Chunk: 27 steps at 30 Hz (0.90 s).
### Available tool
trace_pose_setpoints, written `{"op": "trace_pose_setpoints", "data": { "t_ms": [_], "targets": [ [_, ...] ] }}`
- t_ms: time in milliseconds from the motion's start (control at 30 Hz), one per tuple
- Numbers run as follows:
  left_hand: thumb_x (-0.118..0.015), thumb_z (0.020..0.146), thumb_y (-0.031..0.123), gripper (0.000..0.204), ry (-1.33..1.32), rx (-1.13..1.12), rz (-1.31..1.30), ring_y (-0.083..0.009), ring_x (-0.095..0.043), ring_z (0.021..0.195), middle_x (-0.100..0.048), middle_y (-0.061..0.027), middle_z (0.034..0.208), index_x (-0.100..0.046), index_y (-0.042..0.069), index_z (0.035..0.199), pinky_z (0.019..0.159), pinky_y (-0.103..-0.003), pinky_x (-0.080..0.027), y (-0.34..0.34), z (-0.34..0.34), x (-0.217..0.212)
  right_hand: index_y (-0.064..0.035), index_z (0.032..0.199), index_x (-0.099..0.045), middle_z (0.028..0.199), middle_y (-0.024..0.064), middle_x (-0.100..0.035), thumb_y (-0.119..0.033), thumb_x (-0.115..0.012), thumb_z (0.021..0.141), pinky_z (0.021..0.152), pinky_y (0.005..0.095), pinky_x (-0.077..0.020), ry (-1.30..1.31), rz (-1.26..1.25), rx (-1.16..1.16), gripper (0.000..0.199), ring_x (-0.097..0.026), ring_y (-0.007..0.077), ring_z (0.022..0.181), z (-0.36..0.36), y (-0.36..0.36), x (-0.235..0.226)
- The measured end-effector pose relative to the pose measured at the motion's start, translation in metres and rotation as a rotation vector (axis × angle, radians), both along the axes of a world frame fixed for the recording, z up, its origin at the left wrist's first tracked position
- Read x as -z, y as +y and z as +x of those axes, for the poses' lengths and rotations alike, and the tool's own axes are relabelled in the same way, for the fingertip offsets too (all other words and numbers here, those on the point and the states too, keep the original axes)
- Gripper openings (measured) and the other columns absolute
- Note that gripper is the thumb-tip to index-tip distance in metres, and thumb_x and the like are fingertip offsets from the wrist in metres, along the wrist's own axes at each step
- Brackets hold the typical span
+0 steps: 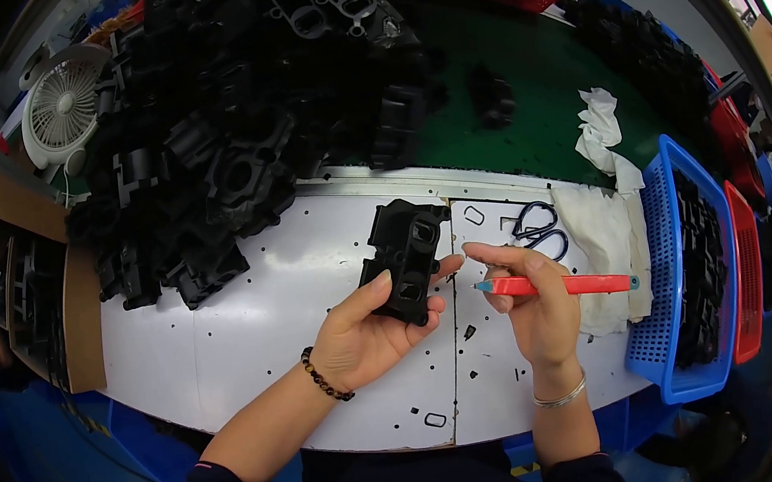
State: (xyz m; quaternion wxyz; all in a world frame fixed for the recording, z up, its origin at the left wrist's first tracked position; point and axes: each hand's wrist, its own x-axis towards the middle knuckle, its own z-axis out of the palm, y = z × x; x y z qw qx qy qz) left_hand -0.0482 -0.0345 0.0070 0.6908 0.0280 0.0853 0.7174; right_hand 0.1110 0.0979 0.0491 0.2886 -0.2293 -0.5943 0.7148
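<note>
My left hand (352, 340) grips a black moulded plastic part (400, 257) with two round-cornered openings, thumb on its near left side and fingers beneath. The part is tilted above the white tabletop. Just to its right, my right hand (543, 323) is closed round a slim red pen-shaped hand tool (598, 282) with teal ends. The tool's pointed end faces left, apart from the part, while my right index fingertip comes close to my left one at the part's right edge. Dark-handled scissors (539, 230) lie beyond my right hand.
Black parts (243, 177) are heaped at the far left, near a white fan (64, 105). A blue basket (651, 343) of black parts stands at right beside a red basket (745, 274). White cloth (599, 248) and small black scraps (435, 420) lie on the tabletop (254, 344).
</note>
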Motion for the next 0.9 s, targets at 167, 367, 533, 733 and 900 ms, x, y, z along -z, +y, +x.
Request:
{"op": "trace_pose_setpoints", "data": {
  "t_ms": [167,367,533,733,900],
  "targets": [
    [-0.054,0.098,0.027,0.054,-0.145,0.096,0.115,-0.0233,-0.063,0.105,-0.035,-0.0270,0.147,-0.035,0.004,0.143,0.094,-0.034,-0.053,0.001,-0.002,0.001,0.0109,0.123,-0.058,0.062,0.0029,-0.050,-0.019,-0.036,0.095,0.055,0.0244,-0.0346,0.058,-0.137,-0.161,0.047,-0.039,0.0091,0.056,-0.002,0.003,-0.002],
    [-0.061,0.091,0.028,0.058,-0.116,0.012,0.109,-0.0219,-0.060,0.106,-0.029,-0.0236,0.152,-0.041,0.003,0.139,0.096,-0.033,-0.052,0.000,-0.001,0.004,0.0091,0.125,-0.058,0.060,0.0011,-0.049,-0.014,-0.037,0.093,0.055,0.0230,-0.0358,-0.099,-0.096,-0.083,0.044,-0.039,0.0074,0.055,-0.001,-0.001,-0.005],
    [-0.056,0.093,0.020,0.055,-0.032,-0.143,-0.008,-0.0255,-0.055,0.118,-0.043,-0.0211,0.140,-0.037,-0.002,0.140,0.102,-0.037,-0.047,0.001,-0.004,-0.005,0.0102,0.118,-0.060,0.066,0.0049,-0.059,-0.018,-0.049,0.098,0.056,0.0208,-0.0419,-0.073,0.099,0.209,0.036,-0.052,0.0086,0.058,0.002,0.005,-0.001],
    [-0.057,0.092,0.016,0.046,0.084,-0.004,-0.064,-0.0239,-0.054,0.114,-0.052,-0.0156,0.125,-0.044,-0.002,0.133,0.103,-0.042,-0.044,0.000,-0.001,0.006,0.0073,0.099,-0.066,0.092,0.0133,-0.071,-0.001,-0.067,0.086,0.075,0.0271,-0.0516,-0.052,0.178,0.158,0.016,-0.065,0.0179,0.081,0.000,-0.016,-0.010],
    [-0.053,0.095,0.012,0.046,0.188,0.075,-0.106,-0.0211,-0.057,0.108,-0.054,-0.0118,0.122,-0.037,0.005,0.137,0.095,-0.040,-0.049,-0.003,0.007,0.004,0.0021,0.092,-0.070,0.117,0.0166,-0.063,0.004,-0.074,0.075,0.088,0.0304,-0.0499,0.039,0.409,0.116,0.017,-0.060,0.0208,0.105,-0.006,-0.010,-0.001]
  ]
}}
